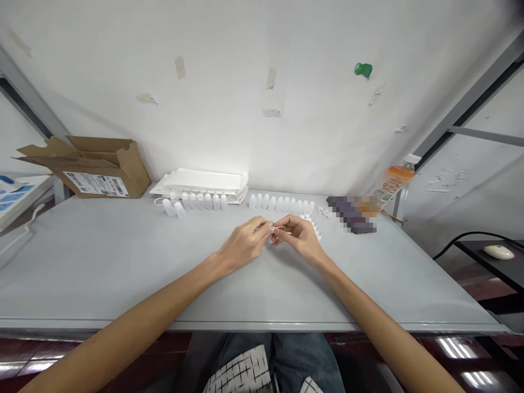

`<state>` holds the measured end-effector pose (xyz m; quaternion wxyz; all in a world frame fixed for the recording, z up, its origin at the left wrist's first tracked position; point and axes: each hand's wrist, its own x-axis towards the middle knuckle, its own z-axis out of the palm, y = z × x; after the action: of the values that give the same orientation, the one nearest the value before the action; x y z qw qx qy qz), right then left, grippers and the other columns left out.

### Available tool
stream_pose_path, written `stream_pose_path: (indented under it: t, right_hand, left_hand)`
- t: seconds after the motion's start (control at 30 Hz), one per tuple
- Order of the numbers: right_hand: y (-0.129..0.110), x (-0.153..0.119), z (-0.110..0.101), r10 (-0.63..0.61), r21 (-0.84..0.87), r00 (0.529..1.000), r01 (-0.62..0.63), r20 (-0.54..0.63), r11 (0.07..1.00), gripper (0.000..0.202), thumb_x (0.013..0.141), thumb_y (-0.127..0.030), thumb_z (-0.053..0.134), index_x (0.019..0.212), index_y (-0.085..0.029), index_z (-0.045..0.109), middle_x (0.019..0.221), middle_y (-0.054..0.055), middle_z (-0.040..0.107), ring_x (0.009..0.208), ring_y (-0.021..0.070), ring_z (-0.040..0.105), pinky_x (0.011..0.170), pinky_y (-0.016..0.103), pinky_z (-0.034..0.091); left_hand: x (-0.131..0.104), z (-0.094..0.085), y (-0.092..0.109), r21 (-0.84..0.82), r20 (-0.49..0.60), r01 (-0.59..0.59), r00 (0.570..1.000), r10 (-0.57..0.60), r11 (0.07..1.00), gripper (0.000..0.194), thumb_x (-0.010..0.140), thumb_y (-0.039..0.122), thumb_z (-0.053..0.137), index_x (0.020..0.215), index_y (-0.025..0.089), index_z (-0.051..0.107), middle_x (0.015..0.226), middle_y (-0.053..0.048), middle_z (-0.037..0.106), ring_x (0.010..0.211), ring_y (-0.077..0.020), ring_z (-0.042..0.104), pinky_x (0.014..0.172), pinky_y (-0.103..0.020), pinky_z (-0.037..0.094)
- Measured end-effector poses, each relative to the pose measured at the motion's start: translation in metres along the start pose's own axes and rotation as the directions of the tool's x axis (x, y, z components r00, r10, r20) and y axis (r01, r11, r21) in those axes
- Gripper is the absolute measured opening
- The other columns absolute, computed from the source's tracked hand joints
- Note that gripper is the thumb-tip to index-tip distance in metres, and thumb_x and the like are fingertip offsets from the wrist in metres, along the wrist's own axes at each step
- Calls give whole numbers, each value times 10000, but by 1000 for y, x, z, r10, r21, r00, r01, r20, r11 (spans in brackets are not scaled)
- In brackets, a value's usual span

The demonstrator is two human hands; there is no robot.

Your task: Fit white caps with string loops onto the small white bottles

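Observation:
Both hands meet above the middle of the grey table [172, 289]. My left hand [245, 240] is closed in a pinch on a small white piece [271, 230], whose shape is mostly hidden by the fingers. From the other side my right hand [298, 236] pinches the same piece, and a thin white loop shows by its fingers. Behind the hands stands a row of small white bottles [281, 204]. More white bottles [200, 201] with tips stand to the left. Small white tip pieces [314, 225] lie just beyond my right hand.
An open cardboard box [106, 169] sits at the back left. White flat packaging [204, 180] lies against the wall. At the right, an orange drink bottle [391, 185] leans beside a dark, pixelated item [347, 214]. A mouse [498, 251] rests on a side shelf.

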<state>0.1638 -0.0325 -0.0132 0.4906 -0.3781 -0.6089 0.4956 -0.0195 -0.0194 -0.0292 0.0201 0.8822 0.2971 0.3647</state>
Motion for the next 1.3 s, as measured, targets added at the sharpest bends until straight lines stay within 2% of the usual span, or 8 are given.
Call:
stream_pose_path:
  t: [0.17,0.37,0.47,0.63,0.9,1.1,1.3]
  right_hand:
    - [4,1,-1,-76,-115,997,72,-31,991,314,763,-455,731,863,-164,670,818,65,678,741,200,681,630,356,600]
    - [1,0,-1,-106,-185,994,101,-16,977,253,785,-399,709,906,-178,694,872,73,690,821,220,683,616,329,586]
    - [-3,-1,0,-111,-178,994,109,-4,978,237,810,-393,681,912,-181,715,862,69,695,793,208,684,615,318,569]
    - [-4,1,-1,-55,-149,998,50,-30,988,234,781,-398,710,844,-173,705,789,58,703,712,190,686,602,307,553]
    - [1,3,-3,81,-65,997,-80,14,995,323,719,-423,757,880,-155,679,821,80,726,713,206,710,611,319,560]
    - [-3,2,-3,87,-18,996,-87,7,996,329,690,-424,785,846,-154,681,776,59,707,696,198,697,625,329,567]
    - [-2,2,-4,79,5,997,-79,-10,997,325,650,-416,823,802,-166,681,776,42,706,681,183,682,729,376,573]
  left_hand:
    - [3,-2,2,-153,-10,107,994,-110,982,170,910,184,544,1058,172,626,962,-53,637,751,-132,621,696,-267,521]
    - [3,-2,-2,-124,-74,57,995,-66,991,178,907,162,527,1041,170,644,948,-57,638,756,-130,611,630,-242,489]
    - [2,-2,-2,-78,-113,31,993,-40,997,174,904,160,522,1029,169,643,936,-58,642,761,-132,615,649,-245,496]
    - [2,-1,0,7,-113,-6,994,6,1000,169,912,163,495,1003,169,638,933,-64,650,764,-135,619,679,-253,511]
    - [0,0,-3,140,-91,-45,994,59,989,192,936,176,448,1035,154,611,963,-85,655,756,-134,635,670,-247,527]
    - [-1,0,-1,151,-107,-81,989,97,985,189,949,166,434,1039,149,600,949,-87,642,732,-129,624,631,-235,519]
    - [0,0,2,136,-115,-79,989,95,988,210,961,150,402,1026,162,602,930,-75,640,719,-120,609,631,-234,518]
